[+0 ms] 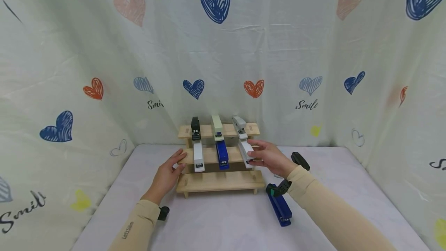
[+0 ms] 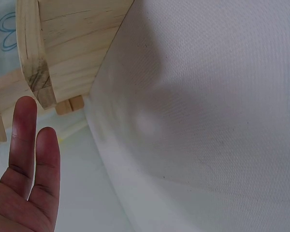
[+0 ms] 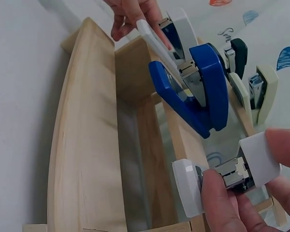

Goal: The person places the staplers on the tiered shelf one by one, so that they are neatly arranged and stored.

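A three-tier wooden rack [image 1: 219, 181] stands at the back of the table. My right hand [image 1: 270, 158] grips a white stapler [image 1: 245, 149] at the right of the middle shelf; in the right wrist view my fingers and thumb are around its raised upper arm [image 3: 262, 162]. My left hand [image 1: 165, 175] holds the left end of that shelf between thumb and fingers, two other fingers [image 2: 48, 150] stretched out. On the same shelf lie another white stapler [image 1: 198, 156] and a blue stapler [image 1: 222, 154]. Black [image 1: 195, 129], pale green [image 1: 217, 127] and light grey [image 1: 239, 125] staplers line the top shelf.
A second blue stapler [image 1: 280, 208] lies on the table right of the rack, partly under my right wrist. Behind that forearm shows a black stapler [image 1: 300, 160]. A curtain printed with hearts [image 1: 223, 49] hangs close behind and around the table.
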The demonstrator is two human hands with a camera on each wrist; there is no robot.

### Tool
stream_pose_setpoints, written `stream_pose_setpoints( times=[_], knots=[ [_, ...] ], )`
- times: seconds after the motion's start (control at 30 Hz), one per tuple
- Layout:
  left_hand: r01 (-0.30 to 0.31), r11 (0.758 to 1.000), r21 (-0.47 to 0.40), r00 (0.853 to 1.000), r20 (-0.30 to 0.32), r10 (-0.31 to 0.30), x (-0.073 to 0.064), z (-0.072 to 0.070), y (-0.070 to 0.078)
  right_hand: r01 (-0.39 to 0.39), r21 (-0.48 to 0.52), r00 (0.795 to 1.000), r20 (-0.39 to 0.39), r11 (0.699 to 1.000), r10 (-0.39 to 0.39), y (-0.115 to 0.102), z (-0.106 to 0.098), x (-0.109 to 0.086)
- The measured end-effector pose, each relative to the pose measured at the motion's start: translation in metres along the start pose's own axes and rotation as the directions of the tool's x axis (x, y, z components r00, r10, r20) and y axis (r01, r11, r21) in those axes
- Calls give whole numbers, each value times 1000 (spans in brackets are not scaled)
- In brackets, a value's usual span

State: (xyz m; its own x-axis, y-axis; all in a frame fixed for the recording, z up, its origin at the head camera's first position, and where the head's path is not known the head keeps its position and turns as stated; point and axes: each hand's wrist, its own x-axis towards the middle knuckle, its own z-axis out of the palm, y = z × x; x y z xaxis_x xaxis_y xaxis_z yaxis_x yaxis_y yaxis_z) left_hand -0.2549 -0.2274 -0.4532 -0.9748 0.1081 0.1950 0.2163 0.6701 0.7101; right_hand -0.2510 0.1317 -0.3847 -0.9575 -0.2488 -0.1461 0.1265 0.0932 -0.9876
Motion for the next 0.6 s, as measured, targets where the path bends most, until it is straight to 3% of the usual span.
stream_pose_setpoints(
  times=[0.6],
  knots=[
    [-34, 999, 13, 999, -31, 34, -3, -1, 3, 7, 8, 1000, -4, 1000, -7, 1, 0, 1]
  ],
)
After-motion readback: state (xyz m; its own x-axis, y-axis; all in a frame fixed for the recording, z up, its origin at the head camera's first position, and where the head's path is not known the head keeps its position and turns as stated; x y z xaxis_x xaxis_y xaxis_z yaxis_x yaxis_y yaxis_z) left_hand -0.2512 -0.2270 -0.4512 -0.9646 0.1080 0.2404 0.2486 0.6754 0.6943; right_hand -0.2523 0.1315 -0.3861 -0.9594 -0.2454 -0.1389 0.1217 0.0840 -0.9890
